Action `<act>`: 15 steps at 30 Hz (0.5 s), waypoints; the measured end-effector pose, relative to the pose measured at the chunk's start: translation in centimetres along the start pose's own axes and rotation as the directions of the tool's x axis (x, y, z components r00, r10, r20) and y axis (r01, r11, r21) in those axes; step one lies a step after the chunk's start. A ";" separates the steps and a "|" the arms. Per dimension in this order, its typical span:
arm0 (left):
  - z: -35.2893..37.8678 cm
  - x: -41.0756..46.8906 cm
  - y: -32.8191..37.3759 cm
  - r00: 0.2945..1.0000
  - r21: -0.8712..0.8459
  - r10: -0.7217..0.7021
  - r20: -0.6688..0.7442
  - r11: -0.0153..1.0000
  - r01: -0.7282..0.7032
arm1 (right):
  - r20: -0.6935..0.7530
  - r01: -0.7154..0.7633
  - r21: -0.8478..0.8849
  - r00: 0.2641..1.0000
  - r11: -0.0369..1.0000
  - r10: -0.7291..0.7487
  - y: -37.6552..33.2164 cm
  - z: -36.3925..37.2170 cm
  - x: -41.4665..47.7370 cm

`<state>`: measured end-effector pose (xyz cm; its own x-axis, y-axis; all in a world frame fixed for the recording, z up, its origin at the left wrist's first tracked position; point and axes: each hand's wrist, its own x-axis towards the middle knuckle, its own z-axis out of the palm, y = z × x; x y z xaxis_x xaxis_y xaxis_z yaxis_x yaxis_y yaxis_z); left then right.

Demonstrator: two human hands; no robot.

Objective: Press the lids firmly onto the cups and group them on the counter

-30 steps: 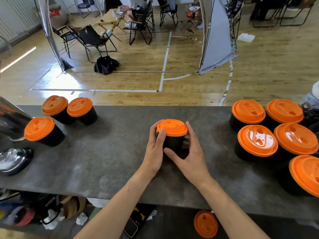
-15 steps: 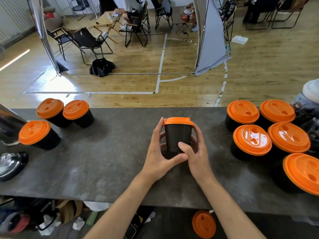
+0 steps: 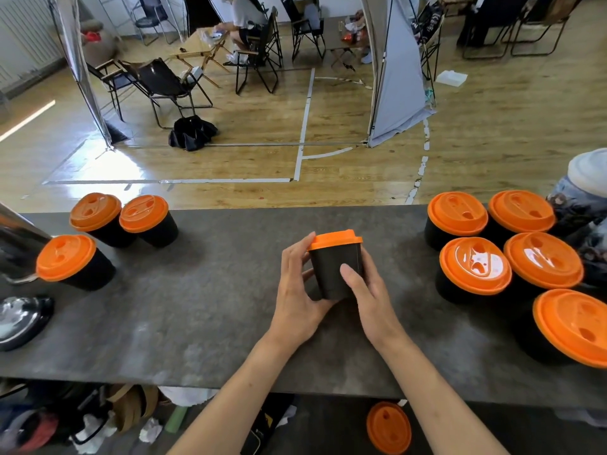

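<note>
Black cup (image 3: 336, 272) with its orange lid (image 3: 335, 239) on sits mid-counter (image 3: 203, 310), gripped between both hands: left hand (image 3: 297, 290) wrapped round one side, right hand (image 3: 366, 290) round the other (thumb on the near wall). Lidded cups cluster at far left (image 3: 108, 234) and right (image 3: 499, 257).

1. I am finding no text, label, brand or number that I can read anywhere in the head view.
2. I am seeing pale marks on a dark cloth (image 3: 428, 23) hanging beside the grey panel (image 3: 399, 77), but they are too small and blurred to read.
3. I am checking the orange lids (image 3: 475, 265) and the held cup (image 3: 335, 272): no print is showing that I can make out.
</note>
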<state>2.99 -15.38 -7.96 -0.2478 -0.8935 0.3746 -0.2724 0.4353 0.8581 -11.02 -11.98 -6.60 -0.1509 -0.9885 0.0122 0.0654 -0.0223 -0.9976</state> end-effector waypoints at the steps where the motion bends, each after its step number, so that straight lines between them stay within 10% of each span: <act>1: -0.1 0.1 -0.2 1.000 0.019 0.015 -0.001 1.000 -0.015 | -0.003 -0.002 -0.001 1.000 1.000 0.002 -0.1 0.1 -0.1; 15: 0.2 -0.1 0.0 0.988 0.151 0.154 0.012 0.976 -0.154 | -0.147 0.009 -0.001 0.989 1.000 -0.009 -0.1 0.2 -0.4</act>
<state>2.83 -15.25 -8.03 -0.2982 -0.8142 0.4982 -0.3683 0.5797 0.7269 -10.75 -11.61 -6.51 -0.2949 -0.9555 0.0107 0.0633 -0.0307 -0.9975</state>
